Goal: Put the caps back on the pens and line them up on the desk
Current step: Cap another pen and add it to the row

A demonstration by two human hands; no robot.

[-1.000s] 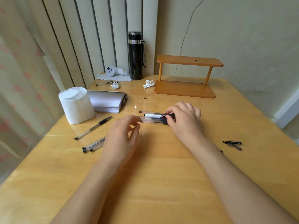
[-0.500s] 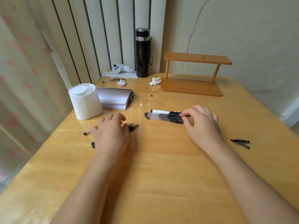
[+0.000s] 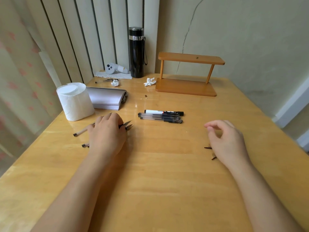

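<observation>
Several capped pens [image 3: 160, 117] lie side by side in a row at the desk's middle, with a white marker [image 3: 163, 112] at the far side of the row. My left hand [image 3: 107, 134] rests to the left, fingers curled over a few uncapped pens [image 3: 127, 125]. Their tips stick out to the right of the hand and their back ends [image 3: 80, 132] to the left. My right hand [image 3: 225, 139] hovers on the right, fingers loosely apart and holding nothing. Small dark pen caps [image 3: 208, 148] lie just beside and partly under it.
A toilet roll [image 3: 75, 101] and a grey pouch [image 3: 107, 99] stand behind my left hand. At the back are a black flask [image 3: 136, 52], a wooden shelf [image 3: 185, 87], crumpled paper [image 3: 149, 81] and one more pen [image 3: 106, 80]. The desk's right edge [image 3: 284, 136] runs close to my right hand.
My right hand let go of the row of pens and moved right and nearer, to the caps. My left hand went left and closed over the loose uncapped pens.
</observation>
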